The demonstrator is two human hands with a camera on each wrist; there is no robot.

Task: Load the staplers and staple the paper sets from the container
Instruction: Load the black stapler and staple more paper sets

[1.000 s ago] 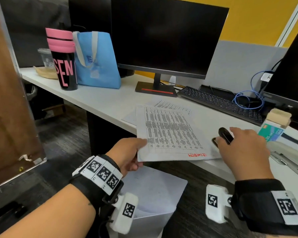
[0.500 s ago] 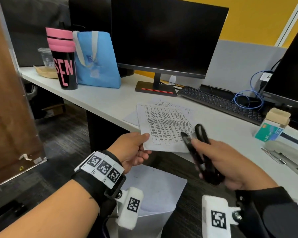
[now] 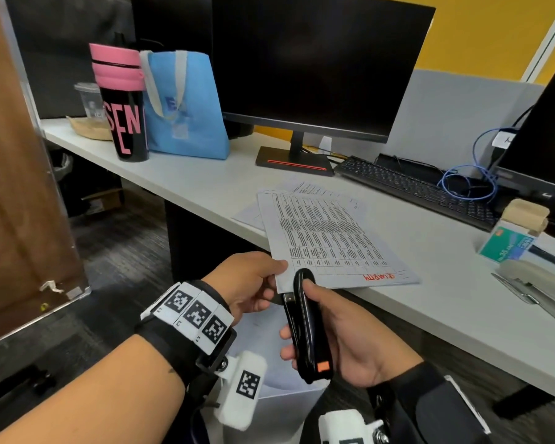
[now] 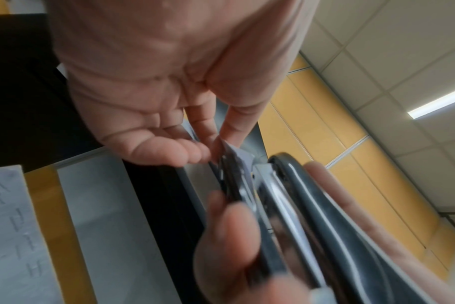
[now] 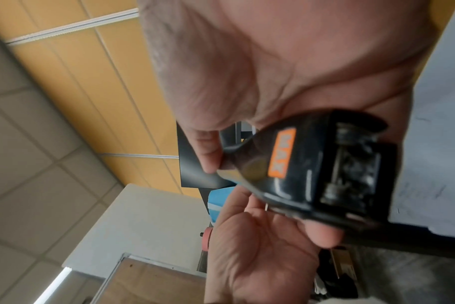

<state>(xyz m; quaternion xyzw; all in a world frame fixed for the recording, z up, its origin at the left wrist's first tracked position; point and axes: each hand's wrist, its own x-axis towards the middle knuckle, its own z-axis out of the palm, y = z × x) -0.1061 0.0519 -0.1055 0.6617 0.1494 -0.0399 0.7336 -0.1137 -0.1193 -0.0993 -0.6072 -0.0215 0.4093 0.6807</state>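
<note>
My right hand grips a black stapler with an orange label, its nose over the near left corner of the printed paper set that overhangs the desk edge. My left hand pinches that same corner between thumb and fingers. In the left wrist view the paper corner sits inside the stapler's mouth. The right wrist view shows the stapler's rear end in my palm. A grey stapler lies opened out on the desk at the right, beside a green staple box.
The white desk holds a monitor, keyboard, blue bag, pink-and-black tumbler and blue cable. A white container with paper stands on the floor below my hands. More sheets lie under the paper set.
My right hand picked the black stapler off the desk, swung it left and brought its mouth onto the paper corner. My left hand kept hold of that corner.
</note>
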